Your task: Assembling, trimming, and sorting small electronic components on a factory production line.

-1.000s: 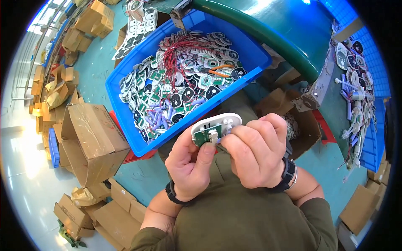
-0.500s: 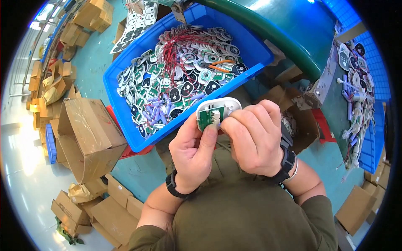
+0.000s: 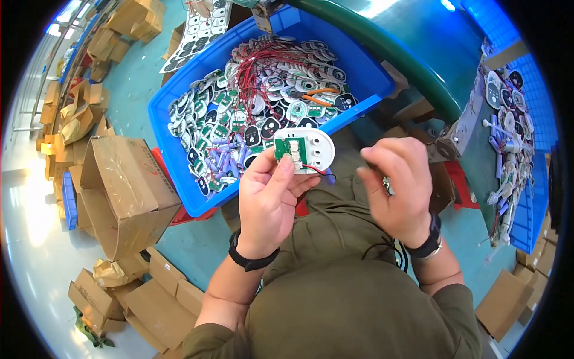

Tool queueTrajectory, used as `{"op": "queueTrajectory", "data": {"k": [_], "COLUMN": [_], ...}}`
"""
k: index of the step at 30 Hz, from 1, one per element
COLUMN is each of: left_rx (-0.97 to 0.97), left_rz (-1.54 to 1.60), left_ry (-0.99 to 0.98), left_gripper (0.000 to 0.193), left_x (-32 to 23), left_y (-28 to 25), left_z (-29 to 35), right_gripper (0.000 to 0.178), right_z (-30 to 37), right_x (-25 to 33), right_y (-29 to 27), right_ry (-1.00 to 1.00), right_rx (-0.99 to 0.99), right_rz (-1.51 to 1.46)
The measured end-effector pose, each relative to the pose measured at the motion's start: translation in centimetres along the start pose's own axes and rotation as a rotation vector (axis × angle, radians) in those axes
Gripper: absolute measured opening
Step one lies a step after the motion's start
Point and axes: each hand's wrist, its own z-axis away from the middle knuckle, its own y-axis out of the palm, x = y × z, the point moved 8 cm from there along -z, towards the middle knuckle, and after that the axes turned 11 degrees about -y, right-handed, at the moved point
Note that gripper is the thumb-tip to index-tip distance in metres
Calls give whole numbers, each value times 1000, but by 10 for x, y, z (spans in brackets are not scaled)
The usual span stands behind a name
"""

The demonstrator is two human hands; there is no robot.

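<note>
My left hand (image 3: 272, 194) holds a white oval plastic part (image 3: 305, 149) with a small green circuit board set in it and a thin red wire trailing from its lower edge. My right hand (image 3: 397, 185) is a short way to the right of the part, fingers curled, apart from it; I cannot see whether anything small is pinched in it. Just beyond the hands stands a blue bin (image 3: 179, 179) filled with several similar white parts, green boards and red wires.
Open cardboard boxes (image 3: 122, 185) lie on the floor at the left and lower left. A green curved table edge (image 3: 412, 66) runs behind the bin. At the right a blue tray (image 3: 526, 179) holds more white parts. A brown box (image 3: 442, 185) sits under my right hand.
My right hand has let go of the white part and moved off to the right. My left hand alone holds the part now, turned with the circuit board facing up.
</note>
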Motion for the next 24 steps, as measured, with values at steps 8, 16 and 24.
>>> {"op": "queueTrajectory", "data": {"k": [8,16,24], "left_rx": [-52,-74,7], "left_rz": [85,58,147], "left_ry": [-74,-69,-101], "left_gripper": [18,17,20], "left_x": [-1,-1,1], "left_y": [-15,-17,-12], "left_z": [-2,0,2], "right_gripper": [23,17,20], "right_z": [22,26,27], "right_x": [-24,-27,-27], "right_y": [4,15,50], "right_ry": [143,198,349], "right_rx": [51,54,122], "right_rz": [-47,-150,-570]}}
